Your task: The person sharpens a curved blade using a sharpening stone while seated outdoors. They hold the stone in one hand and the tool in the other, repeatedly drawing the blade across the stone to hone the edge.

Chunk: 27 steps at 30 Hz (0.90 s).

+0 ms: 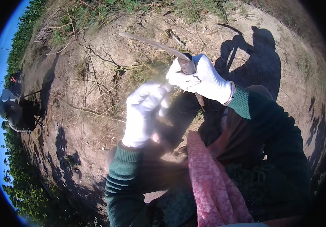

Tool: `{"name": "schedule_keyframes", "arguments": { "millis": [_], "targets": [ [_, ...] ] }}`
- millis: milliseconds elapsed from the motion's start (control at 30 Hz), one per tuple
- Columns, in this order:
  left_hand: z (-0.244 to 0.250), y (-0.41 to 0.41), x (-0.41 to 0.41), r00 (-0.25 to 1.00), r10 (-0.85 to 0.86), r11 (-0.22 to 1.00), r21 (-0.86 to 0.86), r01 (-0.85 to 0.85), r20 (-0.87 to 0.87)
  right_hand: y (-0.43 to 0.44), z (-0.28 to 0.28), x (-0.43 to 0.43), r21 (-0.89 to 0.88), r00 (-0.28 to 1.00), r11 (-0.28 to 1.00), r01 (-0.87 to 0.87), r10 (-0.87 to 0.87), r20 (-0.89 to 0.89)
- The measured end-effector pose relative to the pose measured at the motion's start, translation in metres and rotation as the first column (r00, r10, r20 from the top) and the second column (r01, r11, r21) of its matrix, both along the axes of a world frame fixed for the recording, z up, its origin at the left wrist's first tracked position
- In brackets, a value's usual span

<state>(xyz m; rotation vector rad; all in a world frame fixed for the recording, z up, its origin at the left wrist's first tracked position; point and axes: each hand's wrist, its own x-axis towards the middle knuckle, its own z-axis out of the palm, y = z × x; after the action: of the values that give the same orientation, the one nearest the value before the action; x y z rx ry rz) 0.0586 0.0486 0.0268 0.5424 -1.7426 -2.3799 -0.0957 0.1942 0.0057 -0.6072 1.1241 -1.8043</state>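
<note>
My right hand (201, 76), in a white knit glove, is closed around the handle of a sickle (157, 45). The narrow curved blade reaches up and to the left from the fist, and the handle's tapered end shows below it. Lower and to the left, my left hand (147, 110), gloved in white too, is raised with its fingers curled near the right hand. Glare blurs its fingertips, so whether they pinch anything is unclear. A pink patterned cloth (205, 176) hangs down in front of my body.
Dry soil with thin stalks and twigs (94, 82) lies beyond my hands. Grass (197, 11) grows along the top. At the far left, another person (16, 105) is low to the ground beside green plants (26, 181). Shadows (262, 56) fall on the soil at right.
</note>
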Motion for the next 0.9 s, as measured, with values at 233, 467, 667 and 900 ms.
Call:
{"name": "schedule_keyframes", "arguments": {
  "millis": [233,467,667,900],
  "targets": [
    [-0.001,-0.002,0.004,0.994,-0.005,1.000,0.018,0.007,-0.108,0.000,-0.011,0.008,0.084,0.986,0.991,0.105,-0.092,-0.137],
    [0.001,-0.016,0.011,0.996,0.090,0.992,0.089,-0.091,0.015,0.017,-0.022,-0.005,-0.057,0.201,0.963,0.265,-0.113,-0.973],
    [-0.002,-0.011,0.015,0.993,0.122,0.991,0.063,-0.122,0.004,0.028,-0.028,-0.010,0.027,-0.118,0.986,0.165,0.047,-0.992],
    [-0.002,-0.006,0.017,0.998,0.053,0.999,0.008,-0.053,0.026,0.025,-0.023,-0.003,0.042,-0.124,0.995,0.095,0.054,-0.991]
  ]
}}
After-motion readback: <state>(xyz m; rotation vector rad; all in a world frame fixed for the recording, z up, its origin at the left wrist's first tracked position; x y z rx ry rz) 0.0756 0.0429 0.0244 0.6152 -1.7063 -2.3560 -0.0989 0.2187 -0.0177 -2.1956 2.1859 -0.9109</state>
